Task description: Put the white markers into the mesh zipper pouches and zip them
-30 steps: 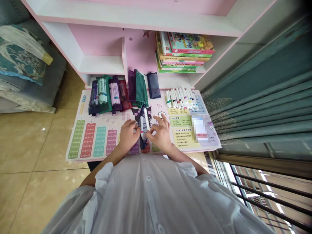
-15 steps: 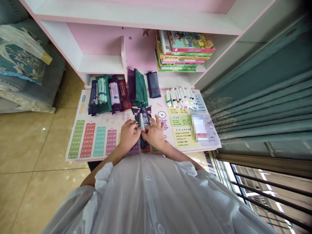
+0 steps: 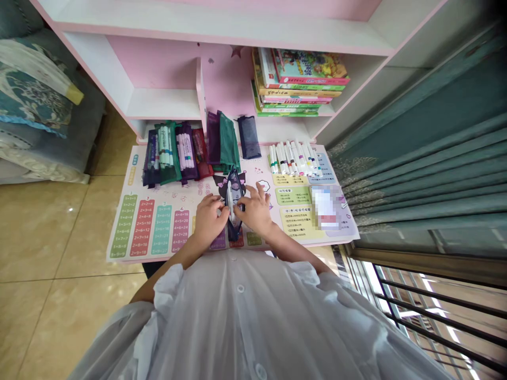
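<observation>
Centrally, left hand and right hand pinching navy pouch, near mat front edge, markers well apart.

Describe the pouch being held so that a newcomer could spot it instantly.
Below the pink shelf unit, on the colourful printed mat, look near the front edge. There a dark mesh pouch sits between the left hand and right hand. Unlike the pouches lined up at the back, it lies alone, held, with a white marker in its opening.
</observation>
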`<state>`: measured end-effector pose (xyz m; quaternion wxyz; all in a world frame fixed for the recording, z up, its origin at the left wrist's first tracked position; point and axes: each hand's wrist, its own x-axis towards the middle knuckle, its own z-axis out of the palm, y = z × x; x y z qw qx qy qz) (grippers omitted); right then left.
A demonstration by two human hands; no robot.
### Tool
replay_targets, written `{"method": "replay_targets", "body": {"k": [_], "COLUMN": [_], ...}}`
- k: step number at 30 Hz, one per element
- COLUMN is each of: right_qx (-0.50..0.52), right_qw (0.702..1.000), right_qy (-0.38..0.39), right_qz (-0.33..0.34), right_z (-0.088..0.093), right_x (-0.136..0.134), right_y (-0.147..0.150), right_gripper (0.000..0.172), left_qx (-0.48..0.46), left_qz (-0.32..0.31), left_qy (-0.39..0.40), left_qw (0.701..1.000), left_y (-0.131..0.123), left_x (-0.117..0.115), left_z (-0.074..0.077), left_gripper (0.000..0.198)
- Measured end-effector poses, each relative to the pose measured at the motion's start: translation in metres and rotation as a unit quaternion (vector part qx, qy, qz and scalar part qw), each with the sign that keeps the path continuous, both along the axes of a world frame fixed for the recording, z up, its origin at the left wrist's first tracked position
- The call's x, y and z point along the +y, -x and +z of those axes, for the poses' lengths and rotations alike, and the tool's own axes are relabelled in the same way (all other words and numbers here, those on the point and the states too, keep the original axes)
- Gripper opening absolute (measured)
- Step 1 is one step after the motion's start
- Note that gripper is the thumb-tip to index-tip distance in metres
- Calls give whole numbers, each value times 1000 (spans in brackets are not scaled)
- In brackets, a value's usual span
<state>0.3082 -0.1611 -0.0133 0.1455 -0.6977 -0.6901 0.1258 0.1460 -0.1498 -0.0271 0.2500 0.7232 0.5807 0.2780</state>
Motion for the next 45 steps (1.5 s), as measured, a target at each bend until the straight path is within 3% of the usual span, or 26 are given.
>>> {"method": "replay_targets", "body": {"k": [4,8,11,16,26,31,39,45], "right_qx": [7,-54,-96,-136,-155,-117,2,68], "right_qw": [995,983,974,969,964,973,975,984], "right_qy": [-76,-112,-90,-28,35,-23,-180,-154], "right_qz": [-65,-138,-184,-203,-214,-199,-127,-53], "right_z": [-1,-6,-15,-30,-45,-35,1,8], "right_x": [22,56,82,109,124,106,27,-11], "right_y": [-25,-59,-84,-107,-113,-104,-55,-19], "right_gripper": [22,27,24,24,22,16,18,17], "left_qx": [0,9,17,23,56,54,51,37], "left_qz": [0,12,32,47,55,57,67,74], "left_qy": [4,25,38,48,79,61,49,44], "left_qw": [1000,1000,999,997,994,995,995,996], "left_y": [1,0,-1,-3,-7,-8,-10,-12], "left_x": [0,-1,-2,-1,4,9,10,9], "left_z": [0,3,6,11,20,13,11,13], "left_gripper": [20,18,14,11,23,25,23,22]}}
